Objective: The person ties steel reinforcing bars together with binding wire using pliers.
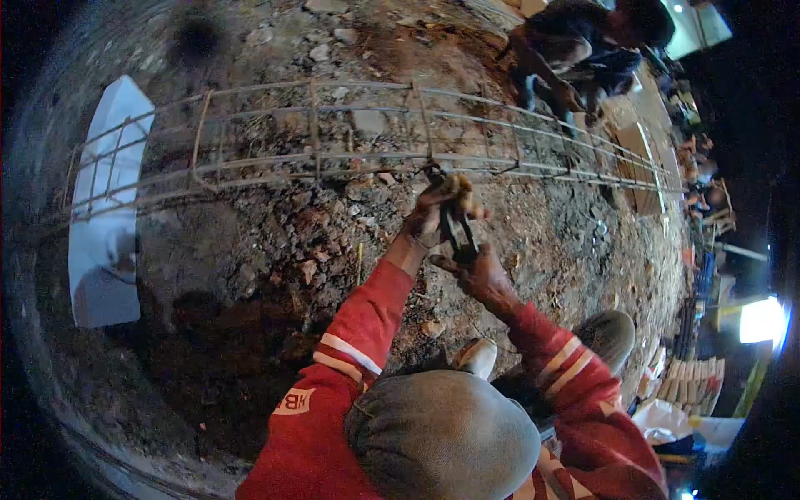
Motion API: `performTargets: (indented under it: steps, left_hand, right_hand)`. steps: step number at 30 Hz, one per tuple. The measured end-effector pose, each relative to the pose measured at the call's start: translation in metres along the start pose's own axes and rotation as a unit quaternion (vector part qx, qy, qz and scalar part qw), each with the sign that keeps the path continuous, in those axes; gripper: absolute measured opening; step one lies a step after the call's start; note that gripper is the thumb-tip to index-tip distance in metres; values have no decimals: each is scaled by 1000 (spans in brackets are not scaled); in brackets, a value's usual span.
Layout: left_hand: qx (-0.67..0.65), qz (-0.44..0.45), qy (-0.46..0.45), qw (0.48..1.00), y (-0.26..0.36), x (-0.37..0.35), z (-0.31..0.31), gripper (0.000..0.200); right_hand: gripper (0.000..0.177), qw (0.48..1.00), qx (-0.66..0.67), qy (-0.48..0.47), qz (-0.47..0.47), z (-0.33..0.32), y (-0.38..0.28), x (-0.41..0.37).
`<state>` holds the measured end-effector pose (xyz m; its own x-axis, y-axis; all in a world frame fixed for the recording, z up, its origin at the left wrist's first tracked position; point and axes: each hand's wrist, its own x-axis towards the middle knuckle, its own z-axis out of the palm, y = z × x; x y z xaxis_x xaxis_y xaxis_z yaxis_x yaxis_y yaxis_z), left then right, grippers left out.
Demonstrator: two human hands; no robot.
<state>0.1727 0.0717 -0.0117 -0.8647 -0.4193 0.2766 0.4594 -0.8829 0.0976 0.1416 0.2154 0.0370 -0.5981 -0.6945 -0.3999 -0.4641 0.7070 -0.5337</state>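
A pair of dark pincers is between my hands, its two handles spread toward me and its head at the near bars of a long rebar cage. My left hand is closed around the upper part of the pincers, close to the bars. Its fingertips are blurred, and any tie wire there is too small to make out. Closer to my body, my right hand grips the handle ends. The cage runs from left to right in front of me, made of long thin bars with square stirrups.
A white board stands under the cage's left end. At the upper right a person crouches beside the cage. Stones and rubble cover the dirt ground. A bright lamp shines at the right, near stacked bags.
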Motion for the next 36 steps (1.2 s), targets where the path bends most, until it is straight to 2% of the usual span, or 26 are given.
performTargets:
  steps: [1,3,4,6,7,9,10,11,13,15,16,17,18,19,20,21,23,24,25,27,28,30,33,34,35,36]
  left_hand:
    - [-52,-35,-36,997,4,1,-2,28]
    - [-32,-81,35,996,19,-2,18,32]
    - [63,-70,245,965,14,-3,42,35]
    - [179,-68,387,902,3,6,47,34]
    - [228,-48,449,863,-2,11,52,34]
    - [324,-27,487,810,-9,18,46,34]
    - [410,-10,520,749,-13,20,43,34]
    - [408,-3,523,748,-19,24,44,34]
    - [519,91,572,628,-29,25,46,41]
    - [541,9,513,666,-18,12,58,35]
    - [449,-34,443,776,-2,3,55,32]
    - [348,-75,357,863,18,-6,54,29]
    - [267,-117,312,904,25,-3,39,29]
    - [180,-161,265,934,25,-1,24,30]
    - [-8,-175,184,967,29,-5,36,31]
    - [53,-132,166,976,28,-1,29,33]
    - [245,-117,272,923,25,-4,32,36]
    - [272,-112,324,899,21,-5,34,37]
    - [253,-88,274,924,24,-9,34,40]
    - [521,-16,198,830,40,-21,25,45]
    - [520,-12,199,831,42,-29,25,45]
    - [730,164,179,639,44,-48,35,39]
    - [739,108,207,632,49,-62,42,39]
    - [699,138,209,670,53,-66,53,41]
    - [662,-41,174,728,76,-65,66,44]
    - [652,21,174,738,73,-66,60,47]
  right_hand:
    - [40,998,-20,-15,50,8,11,8]
    - [35,945,247,-202,65,-15,-37,-13]
    - [35,945,253,-198,67,-13,-19,-7]
    - [40,659,574,-452,180,-12,33,10]
    - [32,692,531,-462,160,-20,31,13]
    - [30,848,373,-359,113,-32,7,4]
    - [29,915,328,-234,36,-25,9,1]
    - [29,956,273,-103,-44,-18,13,-3]
    - [28,987,142,-28,-61,-4,17,-12]
    - [33,979,-108,137,-104,14,11,-12]
    - [23,985,4,18,-169,8,8,-11]
    - [29,887,390,-240,-59,-5,21,-10]
    - [43,650,636,-362,203,-19,34,-9]
    - [61,470,735,-474,118,-11,18,-9]
    - [65,512,714,-468,98,-1,19,-5]
    - [70,552,694,-456,78,8,26,-6]
    - [74,722,550,-409,96,6,29,-4]
    - [69,753,538,-350,144,-4,-8,-24]
    - [69,756,531,-355,143,-13,-26,-32]
    - [59,915,272,-297,-9,-26,-51,-39]
    - [50,918,247,-304,54,-34,-57,-36]
    - [49,925,241,-288,57,-52,-77,-42]
    - [50,913,270,-295,82,-81,-109,-53]
    - [53,888,305,-330,93,-88,-112,-57]
    - [57,862,342,-359,104,-96,-113,-59]
    - [60,845,345,-396,103,-105,-114,-57]
